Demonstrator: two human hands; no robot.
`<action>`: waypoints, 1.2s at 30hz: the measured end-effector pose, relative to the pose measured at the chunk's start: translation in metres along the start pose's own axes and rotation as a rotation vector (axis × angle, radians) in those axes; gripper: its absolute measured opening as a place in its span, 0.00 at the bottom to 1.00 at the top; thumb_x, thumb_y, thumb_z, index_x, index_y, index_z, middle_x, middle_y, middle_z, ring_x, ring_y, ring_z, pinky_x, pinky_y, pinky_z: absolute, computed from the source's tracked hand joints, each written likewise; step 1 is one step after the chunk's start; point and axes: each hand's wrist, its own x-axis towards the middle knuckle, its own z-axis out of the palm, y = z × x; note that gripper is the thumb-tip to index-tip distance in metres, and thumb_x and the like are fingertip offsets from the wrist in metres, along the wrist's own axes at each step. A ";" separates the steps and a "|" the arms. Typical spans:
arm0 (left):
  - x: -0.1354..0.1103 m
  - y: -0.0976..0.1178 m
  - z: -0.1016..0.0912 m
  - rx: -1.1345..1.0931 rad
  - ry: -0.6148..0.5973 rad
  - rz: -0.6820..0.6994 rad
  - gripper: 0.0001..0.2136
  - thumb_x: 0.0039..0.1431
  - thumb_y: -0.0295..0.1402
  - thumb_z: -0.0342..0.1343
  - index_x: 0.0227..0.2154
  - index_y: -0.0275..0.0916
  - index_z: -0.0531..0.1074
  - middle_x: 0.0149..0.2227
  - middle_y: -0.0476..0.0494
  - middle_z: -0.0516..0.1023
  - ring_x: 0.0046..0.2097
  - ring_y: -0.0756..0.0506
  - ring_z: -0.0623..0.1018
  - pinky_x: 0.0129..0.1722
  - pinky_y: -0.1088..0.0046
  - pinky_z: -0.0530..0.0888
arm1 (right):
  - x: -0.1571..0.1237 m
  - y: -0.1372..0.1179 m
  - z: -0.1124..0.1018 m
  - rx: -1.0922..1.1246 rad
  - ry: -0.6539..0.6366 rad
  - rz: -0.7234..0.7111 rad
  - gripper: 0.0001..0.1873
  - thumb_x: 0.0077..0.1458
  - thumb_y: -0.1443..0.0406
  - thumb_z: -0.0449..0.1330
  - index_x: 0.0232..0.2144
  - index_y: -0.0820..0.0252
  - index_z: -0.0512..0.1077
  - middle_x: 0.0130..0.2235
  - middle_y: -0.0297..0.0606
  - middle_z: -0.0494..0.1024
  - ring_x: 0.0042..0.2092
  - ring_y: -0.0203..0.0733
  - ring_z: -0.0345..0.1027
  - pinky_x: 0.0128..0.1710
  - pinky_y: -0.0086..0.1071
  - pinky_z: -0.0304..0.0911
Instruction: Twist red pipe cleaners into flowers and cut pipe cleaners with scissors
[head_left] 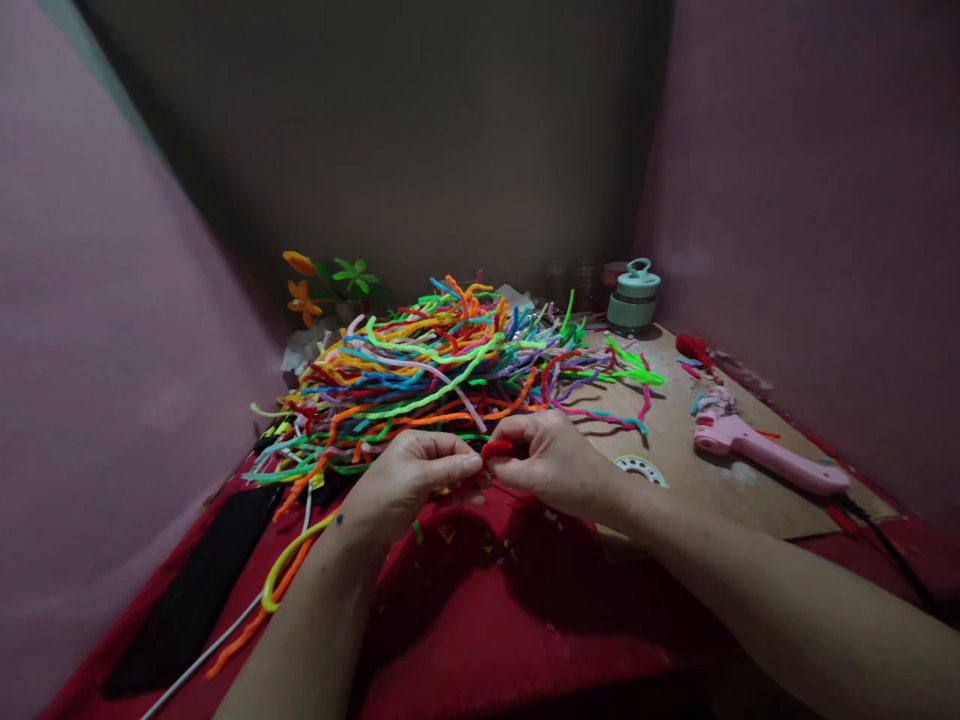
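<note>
A short, curled red pipe cleaner [496, 450] sits between my two hands, above the front of the table. My right hand [551, 462] pinches it between thumb and fingers. From the other side, the closed thumb and index finger of my left hand [420, 475] meet its tip; how much of it they grip is partly hidden. Just beyond the hands rises a large tangled heap of many-coloured pipe cleaners [427, 375]. A yellow pipe cleaner [274, 580] and an orange one [240, 648] trail out beside my left forearm.
On the right, a pink hot glue gun [772, 462] lies on a brown board [675, 400]. Behind it stands a pale green lidded jar [634, 300]. A white ring [643, 470] is by my right wrist. A black strip [199, 590] and white cable [214, 655] lie left. Pipe-cleaner flowers [304, 302] stand behind.
</note>
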 end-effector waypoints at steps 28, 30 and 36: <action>0.001 -0.005 0.026 -0.078 0.159 0.105 0.13 0.52 0.41 0.54 0.21 0.36 0.64 0.16 0.55 0.61 0.15 0.57 0.57 0.15 0.82 0.53 | -0.001 0.002 0.015 0.751 0.127 0.170 0.09 0.42 0.63 0.64 0.26 0.64 0.73 0.25 0.31 0.71 0.25 0.29 0.61 0.28 0.26 0.57; 0.002 -0.005 0.025 -0.081 0.113 0.087 0.13 0.53 0.41 0.53 0.22 0.37 0.65 0.16 0.55 0.62 0.15 0.57 0.58 0.14 0.81 0.54 | -0.002 0.001 0.015 0.744 0.133 0.171 0.09 0.42 0.63 0.63 0.25 0.64 0.72 0.24 0.31 0.70 0.25 0.30 0.61 0.28 0.26 0.56; 0.008 -0.014 0.037 0.693 0.451 0.444 0.08 0.58 0.33 0.46 0.29 0.38 0.69 0.21 0.49 0.70 0.22 0.50 0.69 0.23 0.76 0.63 | 0.002 0.009 0.020 0.894 0.277 0.293 0.11 0.42 0.63 0.63 0.19 0.62 0.63 0.16 0.24 0.61 0.18 0.26 0.51 0.18 0.24 0.47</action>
